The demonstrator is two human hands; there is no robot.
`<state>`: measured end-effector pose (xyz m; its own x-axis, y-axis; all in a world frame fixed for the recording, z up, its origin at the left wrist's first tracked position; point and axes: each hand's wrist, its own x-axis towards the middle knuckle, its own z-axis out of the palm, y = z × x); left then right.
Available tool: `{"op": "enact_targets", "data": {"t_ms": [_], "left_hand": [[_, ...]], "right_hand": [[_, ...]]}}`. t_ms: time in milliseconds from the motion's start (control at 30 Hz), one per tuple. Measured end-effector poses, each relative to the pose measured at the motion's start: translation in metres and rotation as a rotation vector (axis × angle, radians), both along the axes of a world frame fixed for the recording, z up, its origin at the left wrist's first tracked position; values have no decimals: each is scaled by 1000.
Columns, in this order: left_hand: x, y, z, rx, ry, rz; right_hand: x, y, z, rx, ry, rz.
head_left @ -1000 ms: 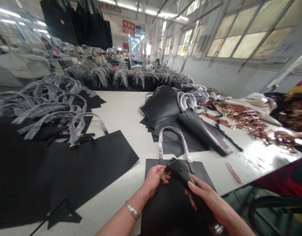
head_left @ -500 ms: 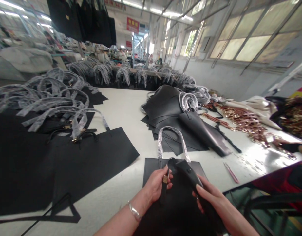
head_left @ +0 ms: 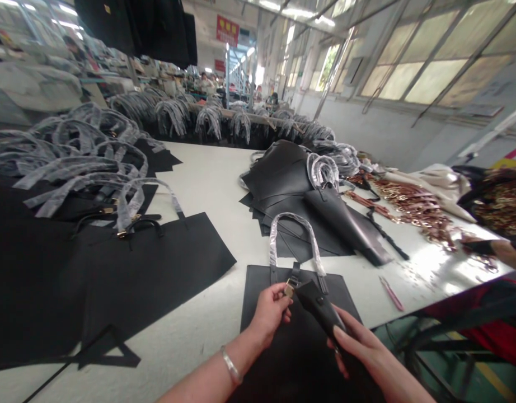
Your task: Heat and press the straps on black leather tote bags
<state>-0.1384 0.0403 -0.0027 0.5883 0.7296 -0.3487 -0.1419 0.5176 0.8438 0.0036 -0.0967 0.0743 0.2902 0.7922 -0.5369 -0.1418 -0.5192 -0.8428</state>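
In front of me a black leather bag panel lies at the table edge, its arched handle wrapped in clear plastic. Close to its top edge, my left hand pinches a gold-coloured buckle on a short black strap. A folded black leather piece with a small dark round stud is gripped by my right hand, fingers around its edge. The upper end of that piece points toward the buckle; I cannot tell if they touch. Its lower part is partly hidden by my right hand.
Black panels with plastic-wrapped handles cover the left of the table. More black leather pieces are stacked ahead. Brown straps with gold hardware and a pink tool lie right, near another person's hand.
My left hand has risen slightly with the buckle, and the strap above it now shows. The folded leather piece in my right hand has shifted a little. The view has tilted slightly.
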Motion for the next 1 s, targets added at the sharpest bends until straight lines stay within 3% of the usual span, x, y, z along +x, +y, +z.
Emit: {"op": "enact_targets", "data": {"t_ms": [100, 233, 467, 700, 800, 900, 1000], "left_hand": [[-1, -1, -1, 94, 35, -60], [-3, -2, -3, 63, 10, -90], [-9, 6, 1, -43, -113, -207], [-8, 7, -7, -96, -65, -137], [-8, 6, -5, 7, -24, -192], [-9, 11, 1, 274, 137, -260], [-17, 29, 1, 414, 302, -221]], "right_hand": [[-6, 9, 11, 0, 32, 10], [-6, 19, 21, 51, 28, -60], [-3, 14, 18, -23, 113, -66], [-2, 12, 21, 30, 152, -89], [-2, 15, 21, 12, 159, -67], [-1, 19, 22, 41, 86, -133], [2, 14, 22, 15, 14, -146]]}}
